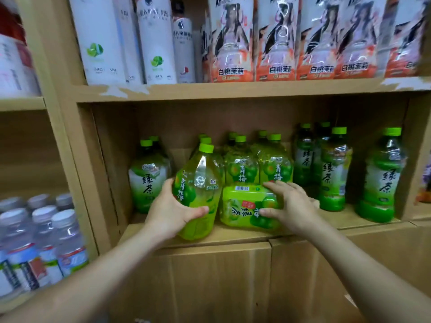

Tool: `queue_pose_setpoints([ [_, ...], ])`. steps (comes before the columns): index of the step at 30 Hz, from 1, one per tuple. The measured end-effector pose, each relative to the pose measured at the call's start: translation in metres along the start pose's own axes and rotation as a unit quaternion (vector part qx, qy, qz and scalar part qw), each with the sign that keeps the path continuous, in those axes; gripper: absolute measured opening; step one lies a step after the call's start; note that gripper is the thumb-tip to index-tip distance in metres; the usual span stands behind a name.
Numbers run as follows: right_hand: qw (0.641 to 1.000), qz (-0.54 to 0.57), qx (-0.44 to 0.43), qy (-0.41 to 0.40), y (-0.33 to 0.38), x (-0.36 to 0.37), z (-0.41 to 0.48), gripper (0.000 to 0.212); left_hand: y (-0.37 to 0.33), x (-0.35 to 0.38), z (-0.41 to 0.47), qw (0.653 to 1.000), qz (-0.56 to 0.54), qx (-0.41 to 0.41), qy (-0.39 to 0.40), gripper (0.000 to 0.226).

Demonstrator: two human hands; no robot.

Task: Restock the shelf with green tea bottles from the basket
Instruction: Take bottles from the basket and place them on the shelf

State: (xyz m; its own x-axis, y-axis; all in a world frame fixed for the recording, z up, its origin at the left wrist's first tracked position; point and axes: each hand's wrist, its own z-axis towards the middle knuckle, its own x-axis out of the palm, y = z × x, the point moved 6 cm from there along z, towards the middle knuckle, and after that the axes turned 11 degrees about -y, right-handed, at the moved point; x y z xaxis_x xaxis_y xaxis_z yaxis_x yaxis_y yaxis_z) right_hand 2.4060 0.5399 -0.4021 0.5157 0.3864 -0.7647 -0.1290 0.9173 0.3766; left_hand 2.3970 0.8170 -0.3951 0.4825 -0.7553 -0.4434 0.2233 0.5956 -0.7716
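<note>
Left hand gripping tilted bottle, right hand spread on lying bottle, shelf front edge: stand both upright.

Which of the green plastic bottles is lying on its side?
The green plastic bottle under the right hand, label sideways; the rest stand, one tilted in the left hand.

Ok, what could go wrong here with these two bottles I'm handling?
1. The tilted bottle in your left hand sits at the front edge of the shelf; it could slip off if your grip loosens.
2. The bottle lying on its side under your right hand might roll forward.
3. Pushing either back could topple the upright bottles behind.
</note>
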Motion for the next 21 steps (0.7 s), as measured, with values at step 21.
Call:
queue_pose_setpoints([
  [21, 0.990, 0.058, 0.049, -0.115, -0.116, -0.131, -0.139, 0.023, -0.151, 0.097, -0.127, 0.895, -0.015, 0.439, 0.085, 0.028],
])
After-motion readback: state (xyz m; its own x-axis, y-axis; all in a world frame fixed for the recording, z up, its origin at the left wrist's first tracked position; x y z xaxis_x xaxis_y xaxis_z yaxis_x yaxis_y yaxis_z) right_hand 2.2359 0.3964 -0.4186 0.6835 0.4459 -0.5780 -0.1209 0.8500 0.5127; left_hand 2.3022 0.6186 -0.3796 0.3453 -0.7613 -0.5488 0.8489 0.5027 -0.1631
